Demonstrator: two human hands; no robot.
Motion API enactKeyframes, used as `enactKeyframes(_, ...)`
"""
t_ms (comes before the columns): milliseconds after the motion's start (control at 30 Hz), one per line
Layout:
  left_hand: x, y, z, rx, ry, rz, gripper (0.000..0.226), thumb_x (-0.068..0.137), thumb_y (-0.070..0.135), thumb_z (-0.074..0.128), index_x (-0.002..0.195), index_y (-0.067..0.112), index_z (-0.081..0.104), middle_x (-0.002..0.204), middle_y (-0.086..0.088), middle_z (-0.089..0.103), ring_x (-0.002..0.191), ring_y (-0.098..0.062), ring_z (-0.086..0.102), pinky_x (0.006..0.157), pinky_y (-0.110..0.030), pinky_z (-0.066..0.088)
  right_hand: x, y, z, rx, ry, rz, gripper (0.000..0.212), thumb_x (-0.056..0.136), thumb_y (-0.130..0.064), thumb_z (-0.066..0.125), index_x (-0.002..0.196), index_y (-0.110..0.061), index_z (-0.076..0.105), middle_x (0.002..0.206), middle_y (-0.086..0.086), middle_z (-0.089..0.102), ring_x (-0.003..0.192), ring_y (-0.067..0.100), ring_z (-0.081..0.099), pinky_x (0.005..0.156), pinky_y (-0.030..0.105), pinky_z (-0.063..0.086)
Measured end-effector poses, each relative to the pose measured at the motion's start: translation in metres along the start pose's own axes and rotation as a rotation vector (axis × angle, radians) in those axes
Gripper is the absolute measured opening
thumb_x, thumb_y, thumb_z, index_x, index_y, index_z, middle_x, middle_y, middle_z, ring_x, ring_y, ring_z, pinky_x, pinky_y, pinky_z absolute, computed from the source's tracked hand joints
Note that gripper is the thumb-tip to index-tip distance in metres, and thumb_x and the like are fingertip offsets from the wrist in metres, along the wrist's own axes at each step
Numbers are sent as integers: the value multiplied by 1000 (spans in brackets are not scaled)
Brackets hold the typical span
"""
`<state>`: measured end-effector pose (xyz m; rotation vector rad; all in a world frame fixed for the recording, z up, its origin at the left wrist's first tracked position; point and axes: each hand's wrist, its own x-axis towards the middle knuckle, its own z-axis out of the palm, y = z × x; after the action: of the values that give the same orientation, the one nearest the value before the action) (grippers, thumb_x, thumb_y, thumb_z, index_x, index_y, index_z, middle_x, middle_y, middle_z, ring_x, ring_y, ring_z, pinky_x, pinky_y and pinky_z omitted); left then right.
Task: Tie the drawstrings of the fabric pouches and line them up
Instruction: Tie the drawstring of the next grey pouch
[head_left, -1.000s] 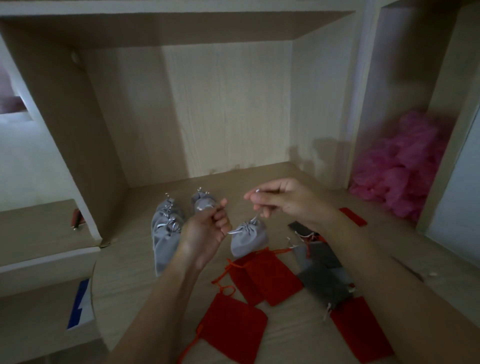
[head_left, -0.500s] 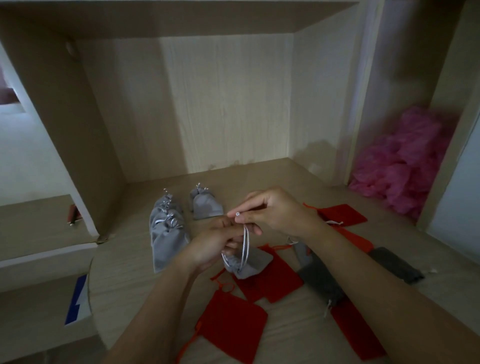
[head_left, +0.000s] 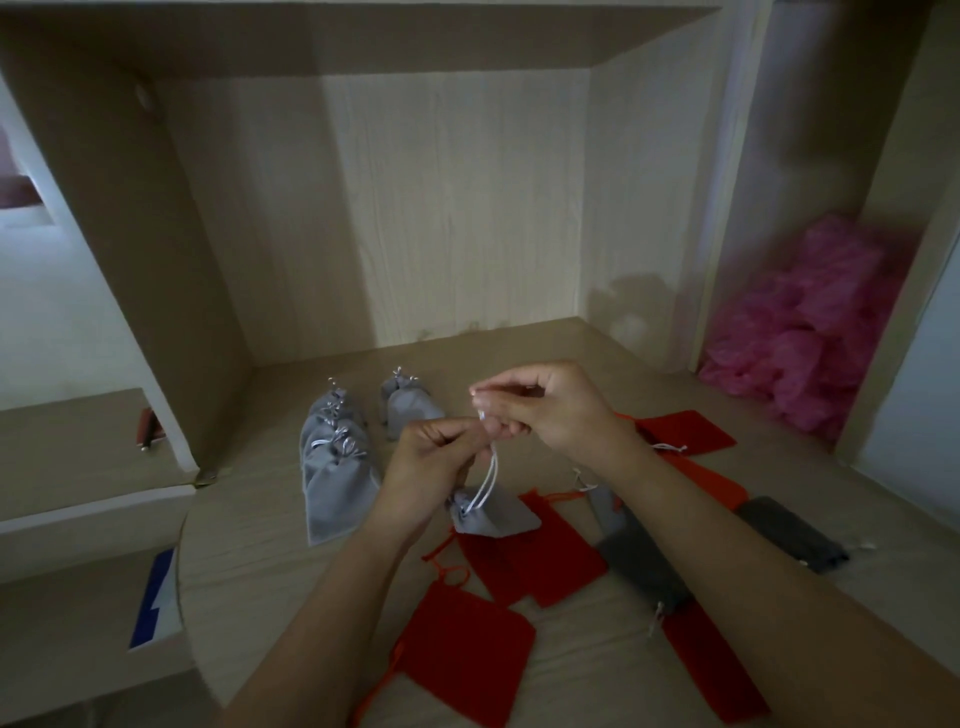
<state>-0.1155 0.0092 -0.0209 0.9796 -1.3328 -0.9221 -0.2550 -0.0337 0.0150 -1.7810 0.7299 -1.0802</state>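
At frame centre both hands work on one light grey pouch (head_left: 493, 517). The left hand (head_left: 431, 457) and right hand (head_left: 550, 410) each pinch its white drawstring (head_left: 487, 480), and its knot looks unfinished. Tied grey pouches (head_left: 337, 457) lie lined up left of centre. Several red pouches (head_left: 524, 564) and dark grey pouches (head_left: 644, 566) lie loose on the surface (head_left: 249, 545), apparently untied, so most of the task seems left.

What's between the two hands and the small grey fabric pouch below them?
In the head view, only the pouch's pale silver drawstring, running from the left hand and right hand down to the gathered neck of the small grey fabric pouch.
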Motion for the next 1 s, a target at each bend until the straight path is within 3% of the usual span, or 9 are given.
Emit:
enactKeyframes(100, 5, -5, -7, -134, 101, -77, 23, 82, 20, 59, 63, 11, 68, 46, 4, 34, 40, -3, 23, 39, -13, 20, 1, 0, -4, -143, -4, 58, 29, 72, -24, 79, 97, -15, 68, 80, -9, 65, 67, -3, 59, 65, 11, 44)
enactKeyframes(167, 5, -3, -9, -203, 83, -73, 23, 82, 25, 58, 74, 7, 69, 59, -3, 45, 46, -4, 25, 43, -14, 20, -1, 4, -2, -249, -75, 128, 35, 70, -29, 81, 97, -11, 69, 83, -7, 66, 72, -1, 58, 71, 16, 44)
enactKeyframes(267, 5, 0, -8, -259, 53, -74, 24, 80, 28, 57, 66, 11, 66, 85, -2, 66, 51, -2, 34, 46, -12, 24, -3, 12, 9, -307, -106, 119, 18, 77, -24, 76, 85, -8, 72, 66, -9, 62, 60, -3, 53, 64, 17, 41)
enactKeyframes(367, 6, 3, -11, -386, 59, -117, 29, 93, 27, 46, 80, 9, 65, 63, 8, 55, 49, -1, 36, 44, -14, 22, -3, 13, 11, -202, -85, 117, 13, 84, -18, 69, 79, -6, 70, 64, -4, 57, 61, 3, 49, 63, 18, 38)
enactKeyframes(433, 8, 3, -14, -454, 36, -131, 32, 96, 27, 42, 73, 15, 62, 62, 7, 45, 51, -2, 35, 44, -15, 22, -3, 8, 8, -19, -93, 175, 12, 87, -14, 64, 81, -5, 67, 66, -3, 59, 62, 3, 54, 64, 16, 40)
enactKeyframes(567, 6, 1, -16, -300, 5, -64, 21, 83, 25, 54, 73, 14, 69, 68, -2, 54, 55, -5, 40, 46, -15, 29, -1, 6, 4, 280, -113, 252, 15, 91, -7, 53, 82, -5, 65, 71, 1, 65, 70, 8, 61, 67, 17, 47)
enactKeyframes(700, 7, -3, -18, -41, 137, 60, 14, 77, 13, 66, 87, 7, 74, 77, -17, 61, 59, -9, 48, 52, -15, 40, 2, 9, 4, 306, -44, 301, 20, 91, -8, 45, 81, -6, 63, 71, 5, 61, 67, 14, 56, 66, 23, 45)
enactKeyframes(867, 8, -9, -15, 166, 250, 139, 18, 77, 6, 72, 71, 22, 70, 68, 8, 69, 59, -7, 57, 53, -19, 45, -2, 8, 3, 234, -133, 285, 15, 87, -1, 52, 84, -6, 66, 67, 3, 60, 62, 9, 57, 62, 18, 47)
enactKeyframes(1000, 8, -12, -16, 148, 281, 157, 17, 77, 1, 70, 72, 18, 69, 66, 8, 69, 60, -7, 59, 57, -19, 48, -3, 12, 6, 115, -94, 249, 15, 84, -9, 67, 98, -6, 64, 77, 5, 67, 68, 9, 63, 67, 17, 50)
